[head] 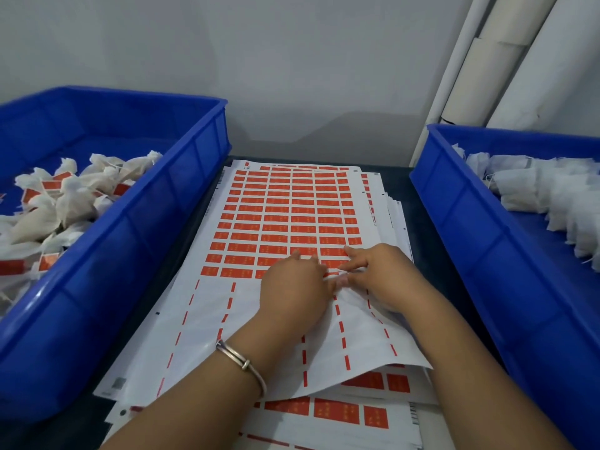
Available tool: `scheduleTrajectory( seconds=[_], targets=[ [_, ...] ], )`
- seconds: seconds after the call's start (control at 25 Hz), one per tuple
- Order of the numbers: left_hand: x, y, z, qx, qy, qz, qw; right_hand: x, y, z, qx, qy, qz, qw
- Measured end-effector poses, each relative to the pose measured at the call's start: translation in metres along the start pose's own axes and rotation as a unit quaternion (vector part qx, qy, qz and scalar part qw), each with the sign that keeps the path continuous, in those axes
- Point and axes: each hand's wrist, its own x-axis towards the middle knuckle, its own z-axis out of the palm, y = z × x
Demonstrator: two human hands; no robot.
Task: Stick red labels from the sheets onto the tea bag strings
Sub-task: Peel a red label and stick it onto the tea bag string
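Two hands, left hand point(293, 287) and right hand point(378, 274), pinch a thin white string point(331, 277) over the top label sheet point(279, 219) mid-surface, between blue bins; risk: label point(334, 264) folds askew or the loose sheet lifts with it.

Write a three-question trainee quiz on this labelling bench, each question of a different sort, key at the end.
1. True or false: the tea bags in the left crate already carry red labels.
2. Multiple choice: the part of the top label sheet nearest the person is: A) full of labels; B) mostly peeled, with only thin red strips left; C) covered by a crate.
3. Fill in: a metal ___ sits on the wrist of the left hand.

Key
1. True: red labels show among those bags, while the bags in the right crate look plain white.
2. B. Both hands, the right hand included, work at the edge of the remaining labels.
3. Bracelet.
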Motion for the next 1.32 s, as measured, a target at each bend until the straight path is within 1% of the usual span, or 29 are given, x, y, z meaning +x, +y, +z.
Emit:
scheduleTrajectory(
  seconds=[0.08, 0.12, 0.28, 0.36, 0.44, 0.48, 0.6, 0.64, 0.72, 0.8, 0.84, 0.92, 0.96, 1.0, 1.12, 1.2, 1.28, 1.32],
  targets=[
    [0.001, 0.004, -0.003, -0.073, 0.026, -0.031, 0.997, 0.001, 0.000, 0.000, 0.014, -0.001, 0.000, 1.000],
    [0.001, 0.006, -0.005, -0.081, 0.030, -0.034, 0.996, 0.001, 0.000, 0.000, 0.021, 0.000, -0.001, 1.000],
    [-0.003, 0.010, -0.012, -0.050, 0.031, -0.012, 0.998, -0.001, 0.000, 0.001, 0.030, -0.001, 0.002, 1.000],
    [-0.002, 0.011, -0.013, -0.043, 0.019, 0.001, 0.999, -0.002, 0.000, 0.001, 0.028, 0.001, -0.006, 1.000],
    [0.001, 0.011, -0.013, -0.068, 0.018, -0.004, 0.998, -0.003, 0.000, 0.000, 0.030, 0.004, -0.012, 0.999],
    [0.002, 0.010, -0.012, -0.088, 0.034, -0.008, 0.995, -0.003, 0.000, 0.000, 0.034, 0.005, -0.013, 0.999],
    [-0.003, 0.009, -0.002, -0.130, 0.143, -0.009, 0.981, -0.002, 0.001, 0.001, 0.036, 0.009, -0.013, 0.999],
    [-0.004, 0.009, 0.001, -0.141, 0.159, -0.013, 0.977, -0.001, 0.002, 0.002, 0.036, 0.013, -0.014, 0.999],
    [-0.002, 0.008, 0.006, -0.172, 0.154, -0.033, 0.972, 0.000, 0.005, 0.003, 0.036, 0.023, -0.022, 0.999],
    [0.001, 0.005, 0.006, -0.220, 0.136, -0.061, 0.964, 0.001, 0.009, 0.004, 0.075, 0.026, -0.028, 0.996],
    [0.003, 0.002, 0.005, -0.256, 0.133, -0.074, 0.955, 0.001, 0.011, 0.003, 0.127, 0.022, -0.024, 0.991],
    [0.004, -0.003, 0.000, -0.319, 0.132, -0.100, 0.933, -0.003, 0.009, -0.002, 0.251, 0.021, 0.002, 0.968],
    [0.004, -0.005, -0.002, -0.337, 0.132, -0.116, 0.925, -0.004, 0.009, -0.005, 0.289, 0.034, 0.015, 0.957],
    [0.004, -0.006, -0.004, -0.353, 0.131, -0.133, 0.917, -0.005, 0.009, -0.009, 0.290, 0.053, 0.014, 0.955],
    [0.003, -0.007, -0.007, -0.418, 0.132, -0.180, 0.880, -0.013, 0.001, -0.027, 0.185, 0.119, -0.040, 0.975],
    [0.002, -0.008, -0.010, -0.489, 0.136, -0.217, 0.834, -0.023, -0.007, -0.040, 0.170, 0.147, -0.067, 0.972],
    [-0.001, -0.008, -0.018, -0.564, 0.146, -0.242, 0.776, -0.036, -0.012, -0.050, 0.174, 0.144, -0.096, 0.969],
    [-0.003, -0.008, -0.023, -0.593, 0.149, -0.242, 0.754, -0.042, -0.016, -0.054, 0.186, 0.135, -0.114, 0.967]
  ],
)
